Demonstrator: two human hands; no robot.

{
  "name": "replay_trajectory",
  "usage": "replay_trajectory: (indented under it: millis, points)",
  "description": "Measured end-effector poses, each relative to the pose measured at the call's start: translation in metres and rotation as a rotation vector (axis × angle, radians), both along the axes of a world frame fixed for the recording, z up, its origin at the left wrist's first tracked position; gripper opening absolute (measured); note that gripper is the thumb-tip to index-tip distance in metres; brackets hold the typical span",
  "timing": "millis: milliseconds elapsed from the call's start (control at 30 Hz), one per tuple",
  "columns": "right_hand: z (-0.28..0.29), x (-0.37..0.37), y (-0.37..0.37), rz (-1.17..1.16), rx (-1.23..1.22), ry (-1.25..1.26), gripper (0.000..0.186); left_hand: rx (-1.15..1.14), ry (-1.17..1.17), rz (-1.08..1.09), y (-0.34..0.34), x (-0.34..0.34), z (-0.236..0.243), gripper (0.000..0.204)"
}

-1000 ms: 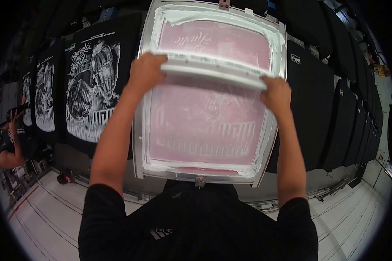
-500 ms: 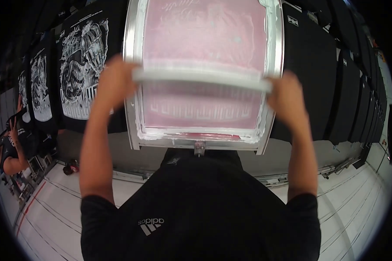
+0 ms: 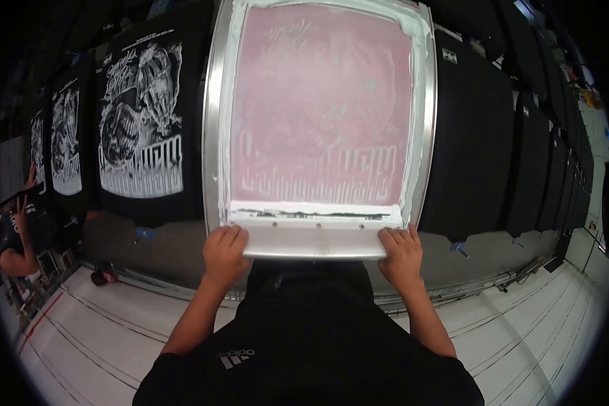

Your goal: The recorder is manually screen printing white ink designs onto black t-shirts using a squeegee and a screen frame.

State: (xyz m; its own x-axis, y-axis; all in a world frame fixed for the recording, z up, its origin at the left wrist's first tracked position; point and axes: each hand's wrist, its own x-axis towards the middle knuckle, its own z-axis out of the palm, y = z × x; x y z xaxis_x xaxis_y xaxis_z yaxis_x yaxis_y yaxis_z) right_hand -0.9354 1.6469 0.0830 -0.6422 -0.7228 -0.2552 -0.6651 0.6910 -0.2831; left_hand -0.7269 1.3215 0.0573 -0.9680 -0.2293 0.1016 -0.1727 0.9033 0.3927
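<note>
A wide metal squeegee (image 3: 314, 241) lies across the near end of a screen-printing frame (image 3: 214, 115). My left hand (image 3: 224, 254) grips its left end, fingers curled over the top. At the opposite end my right hand (image 3: 402, 256) holds it the same way. Beyond the squeegee stretches the pinkish mesh (image 3: 318, 95), with a faint design and upright strokes showing through. White ink (image 3: 418, 128) is smeared along the mesh's edges, and a band of it lies just past the squeegee. The squeegee covers the frame's near edge.
To the left, black shirts with a white print (image 3: 142, 122) lie on boards; a plain black shirt (image 3: 474, 149) and several others lie to the right. Blue handles (image 3: 459, 248) stick out below the boards. Another person (image 3: 19, 233) stands at far left, a hand raised.
Both hands have drawn the squeegee toward me, from the middle of the mesh to its near end. The grip has stayed on it. More of the mesh now shows.
</note>
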Motion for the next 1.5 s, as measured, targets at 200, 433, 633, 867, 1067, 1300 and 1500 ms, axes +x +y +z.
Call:
replay_trajectory:
  millis: [200, 433, 633, 867, 1067, 1300, 1500]
  points:
    - [-0.026, -0.166, -0.089, 0.068, -0.145, 0.274, 0.043, -0.1, 0.07, -0.002, -0.116, -0.178, -0.03, 0.03]
    - [-0.023, -0.375, -0.195, 0.027, 0.089, 0.335, 0.043, -0.242, -0.056, 0.045, -0.218, -0.392, -0.016, 0.031]
    - [0.002, -0.438, -0.236, 0.06, 0.082, 0.268, 0.047, -0.254, -0.086, 0.092, -0.238, -0.422, 0.019, 0.039]
    - [0.04, -0.473, -0.241, 0.064, 0.024, 0.144, 0.053, 0.62, -0.281, 0.227, -0.083, -0.236, 0.053, 0.036]
    - [0.01, -0.477, -0.262, 0.048, 0.043, 0.204, 0.054, 1.185, -1.019, -0.041, 0.079, -0.009, -0.028, 0.047]
    - [0.005, -0.471, -0.291, 0.266, 0.022, 0.088, 0.054, 1.676, -0.631, 0.281, 0.134, 0.025, -0.07, 0.035]
    - [0.006, -0.384, -0.328, 0.18, 0.065, 0.176, 0.052, 1.444, -0.669, 0.293, 0.148, 0.047, -0.101, 0.032]
